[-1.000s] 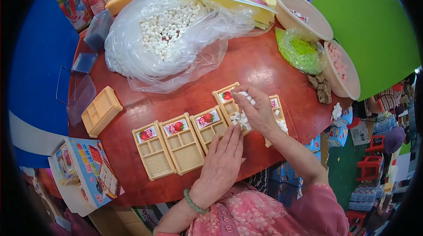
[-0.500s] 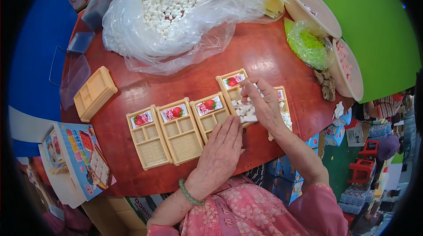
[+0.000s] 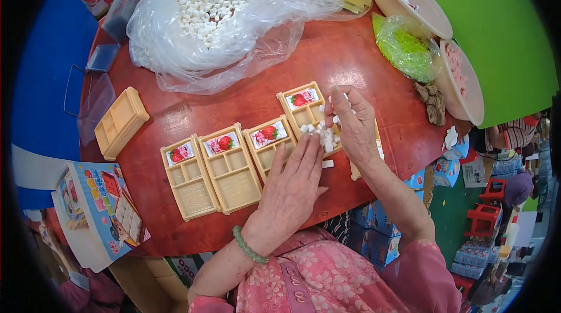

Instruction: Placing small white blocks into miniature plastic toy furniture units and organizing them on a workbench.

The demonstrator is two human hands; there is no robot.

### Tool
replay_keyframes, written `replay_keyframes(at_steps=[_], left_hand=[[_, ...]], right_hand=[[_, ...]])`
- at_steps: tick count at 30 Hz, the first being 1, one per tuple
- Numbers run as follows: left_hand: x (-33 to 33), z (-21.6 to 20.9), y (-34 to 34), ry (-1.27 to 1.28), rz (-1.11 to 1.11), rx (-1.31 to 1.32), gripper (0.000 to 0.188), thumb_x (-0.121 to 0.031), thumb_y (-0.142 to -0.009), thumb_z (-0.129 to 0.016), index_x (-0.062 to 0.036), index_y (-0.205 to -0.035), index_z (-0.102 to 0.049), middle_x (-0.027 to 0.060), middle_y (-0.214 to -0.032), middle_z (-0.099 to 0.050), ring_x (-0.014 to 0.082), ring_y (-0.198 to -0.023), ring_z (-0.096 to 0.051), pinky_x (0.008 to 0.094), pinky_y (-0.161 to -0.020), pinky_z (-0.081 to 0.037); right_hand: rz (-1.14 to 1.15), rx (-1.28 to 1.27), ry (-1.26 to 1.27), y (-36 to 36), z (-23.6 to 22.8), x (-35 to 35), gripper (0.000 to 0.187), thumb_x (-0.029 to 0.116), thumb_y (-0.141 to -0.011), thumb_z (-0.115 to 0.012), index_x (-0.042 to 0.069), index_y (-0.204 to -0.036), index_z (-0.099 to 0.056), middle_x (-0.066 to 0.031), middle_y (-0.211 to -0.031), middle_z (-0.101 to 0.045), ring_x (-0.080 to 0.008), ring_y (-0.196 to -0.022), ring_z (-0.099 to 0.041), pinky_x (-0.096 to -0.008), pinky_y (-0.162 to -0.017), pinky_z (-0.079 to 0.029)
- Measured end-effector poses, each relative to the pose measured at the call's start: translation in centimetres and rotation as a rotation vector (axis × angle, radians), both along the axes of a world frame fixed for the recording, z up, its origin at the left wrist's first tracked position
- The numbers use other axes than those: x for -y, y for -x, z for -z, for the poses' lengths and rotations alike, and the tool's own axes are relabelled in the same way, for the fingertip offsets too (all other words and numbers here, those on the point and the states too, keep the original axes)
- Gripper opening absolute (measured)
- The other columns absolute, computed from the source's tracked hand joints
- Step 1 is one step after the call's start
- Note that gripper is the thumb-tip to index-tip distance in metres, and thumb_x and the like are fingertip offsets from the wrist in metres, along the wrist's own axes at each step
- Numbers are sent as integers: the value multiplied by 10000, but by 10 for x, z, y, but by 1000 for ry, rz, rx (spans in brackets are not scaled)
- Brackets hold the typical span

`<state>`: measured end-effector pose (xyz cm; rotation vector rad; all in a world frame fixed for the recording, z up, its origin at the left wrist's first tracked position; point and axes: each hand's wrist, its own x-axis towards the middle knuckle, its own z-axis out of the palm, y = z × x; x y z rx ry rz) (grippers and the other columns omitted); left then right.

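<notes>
My right hand is raised over a tan divided tray, with white cube-shaped pieces pinched at its fingertips. A heap of similar white pieces lies in that tray's large compartment. Beside the heap, my left hand is stretched out flat, palm down, its fingertips at the heap's near left side and partly covering the neighbouring tray. One white stick-like piece rests on the table between my hands. Each tray in the row carries a strawberry-printed packet in its top compartment. Another tray is mostly hidden by my right hand.
A large clear plastic bag of white pieces spreads across the back. Stacked tan trays and a printed box stand at left. Along the right edge are a bag with green contents, a crumpled brown cloth and two bowls.
My right hand has lifted slightly up and away from the heap, uncovering more of the white pieces. My left hand stays flat beside it. The whole view has shifted slightly.
</notes>
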<state>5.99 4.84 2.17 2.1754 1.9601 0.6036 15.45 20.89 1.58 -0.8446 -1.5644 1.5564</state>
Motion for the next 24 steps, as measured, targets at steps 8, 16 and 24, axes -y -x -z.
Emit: replay_keyframes(at_steps=[8,16,24], left_hand=[[-4,-3,6,-29,-5,116,667,-225,-803,-774,59,-1356,-532,200,-1464,-495,369,-1407,-429,503,-1152,-360],[-7,0,5,-222,24,119,352,-100,-734,-763,18,-1047,-652,134,-1052,-595,320,-1028,-582,426,-897,-488],[-18,5,-10,-252,16,-36,218,-74,-764,-661,4,-967,-670,100,-883,-531,278,-873,-553,404,-786,-473]], right_hand=[[-72,56,11,-29,-25,5,234,253,-1053,-580,30,-1058,-651,-9,-792,-618,-62,-644,-554,-202,-586,-439],[-97,5,167,-42,-22,14,213,223,-1044,-590,24,-1064,-662,3,-783,-623,-59,-640,-562,-200,-560,-433],[-184,125,111,-40,-18,14,194,214,-1036,-607,32,-1069,-666,18,-801,-634,-22,-655,-543,-180,-577,-437]])
